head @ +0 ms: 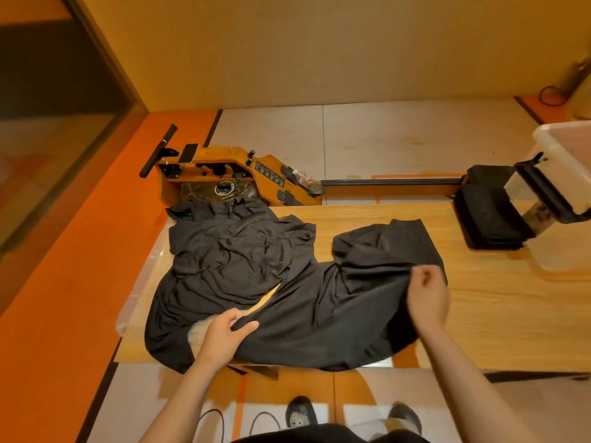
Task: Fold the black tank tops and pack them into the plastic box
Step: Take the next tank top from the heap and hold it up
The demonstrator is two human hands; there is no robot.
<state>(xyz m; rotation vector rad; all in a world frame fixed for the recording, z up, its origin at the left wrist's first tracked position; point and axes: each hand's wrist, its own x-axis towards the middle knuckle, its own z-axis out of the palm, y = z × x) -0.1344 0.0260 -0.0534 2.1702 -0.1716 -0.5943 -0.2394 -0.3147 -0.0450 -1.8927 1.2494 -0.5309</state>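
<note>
- Two dark shoes (300,414) stand on the floor at the bottom edge, just before the table (499,302); both forearms reach up over its near edge
- Nearer the left, the left hand (225,337) grips the near left edge of a black tank top (319,318), fingers curled round the cloth; the right hand (427,294) pinches a ridge of the same cloth on its right side, fingers bunched; the hands are well apart, the garment drawn between them
- That tank top lies crumpled across the middle of the table; its lower edge hangs over the near side
- A loose pile of black tank tops (230,251) sits to the left, touching it; the pile rests partly on a clear plastic lid (137,282)
- Folded black tops (489,215) are stacked at the far right corner, just beside the clear plastic box (563,145)
- A wooden rowing machine (236,174) lies on the floor behind the table
</note>
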